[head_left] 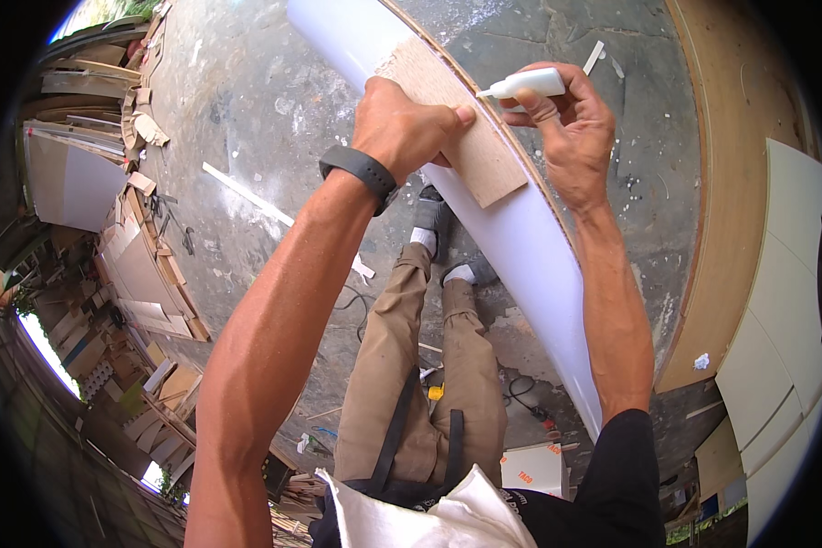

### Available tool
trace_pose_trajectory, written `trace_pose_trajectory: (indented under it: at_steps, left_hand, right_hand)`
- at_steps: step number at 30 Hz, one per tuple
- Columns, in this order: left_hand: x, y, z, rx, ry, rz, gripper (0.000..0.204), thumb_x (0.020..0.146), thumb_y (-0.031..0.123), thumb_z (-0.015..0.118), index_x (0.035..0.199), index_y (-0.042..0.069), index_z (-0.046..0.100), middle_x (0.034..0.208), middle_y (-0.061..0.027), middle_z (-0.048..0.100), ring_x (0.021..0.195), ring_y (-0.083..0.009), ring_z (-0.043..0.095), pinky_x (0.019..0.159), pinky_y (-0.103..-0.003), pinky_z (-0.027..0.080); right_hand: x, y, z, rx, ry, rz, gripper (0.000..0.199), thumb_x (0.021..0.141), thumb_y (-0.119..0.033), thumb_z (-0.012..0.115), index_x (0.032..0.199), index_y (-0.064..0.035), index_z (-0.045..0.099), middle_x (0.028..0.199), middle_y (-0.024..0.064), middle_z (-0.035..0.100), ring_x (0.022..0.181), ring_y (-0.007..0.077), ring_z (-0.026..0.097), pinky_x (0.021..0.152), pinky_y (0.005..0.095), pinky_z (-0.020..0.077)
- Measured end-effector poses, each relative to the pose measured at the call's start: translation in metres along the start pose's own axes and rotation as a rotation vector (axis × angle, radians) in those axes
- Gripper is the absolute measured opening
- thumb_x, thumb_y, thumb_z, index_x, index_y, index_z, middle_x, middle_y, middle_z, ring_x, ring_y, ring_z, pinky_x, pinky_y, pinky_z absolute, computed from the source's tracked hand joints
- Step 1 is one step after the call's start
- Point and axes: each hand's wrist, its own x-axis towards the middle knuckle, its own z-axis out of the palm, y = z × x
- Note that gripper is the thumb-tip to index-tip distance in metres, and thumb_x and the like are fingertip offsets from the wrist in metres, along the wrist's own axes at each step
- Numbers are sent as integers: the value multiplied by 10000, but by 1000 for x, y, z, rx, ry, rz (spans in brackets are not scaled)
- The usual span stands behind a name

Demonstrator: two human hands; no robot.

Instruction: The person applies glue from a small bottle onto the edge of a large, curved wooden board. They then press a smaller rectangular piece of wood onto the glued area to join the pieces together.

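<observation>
A long white panel (pixel 530 265) with a raw brown edge slants from the top of the view down to the lower right. On its white face lies a flat rectangular piece of plywood (pixel 491 169). My left hand (pixel 400 128) is closed on the plywood, the thumb pressing on top and the other fingers partly hidden. In my right hand (pixel 575 128), pinched between thumb and fingers, is a small white glue bottle (pixel 541 82). The bottle is tilted nearly level, its narrow nozzle pointing left, at or just over the panel's brown edge.
Below the panel are my legs and shoes on a stained concrete floor (pixel 247 110). Large wooden boards (pixel 726 183) and pale panels (pixel 781 274) stand along the right. Stacked offcuts (pixel 146 274) crowd the left side. A white box (pixel 534 468) and cables sit near my legs.
</observation>
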Motion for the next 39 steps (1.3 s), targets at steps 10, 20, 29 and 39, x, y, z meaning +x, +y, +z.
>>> trace_pose_trajectory:
  at_steps: [10,20,29,39]
  left_hand:
    - [-1,4,3,20,56,-20,504,827,163,865,1092,-220,672,946,-333,737,759,-349,790,593,-384,664]
    - [0,1,2,30,38,-16,503,833,162,856,1101,-220,668,936,-341,734,760,-358,790,601,-387,661]
    - [-1,3,1,20,33,-19,513,838,161,848,1110,-230,655,943,-350,729,767,-363,790,599,-383,665]
    - [-2,4,2,33,53,-30,520,842,167,848,1119,-227,652,965,-342,733,777,-363,790,609,-381,664]
  right_hand:
    - [-3,0,-5,-45,-18,-9,155,989,-39,698,1140,-13,676,1037,77,742,925,150,749,815,279,676]
    - [-6,0,-5,-7,-16,-19,155,985,-67,710,1131,-23,680,1037,73,740,929,151,751,821,276,677]
    - [-8,-1,-8,-66,-21,-37,146,984,-61,704,1126,-33,688,1045,64,738,939,157,753,838,280,681]
    - [-11,-3,-10,-9,-9,-3,131,986,-50,699,1114,-21,690,1056,65,735,939,159,752,826,283,685]
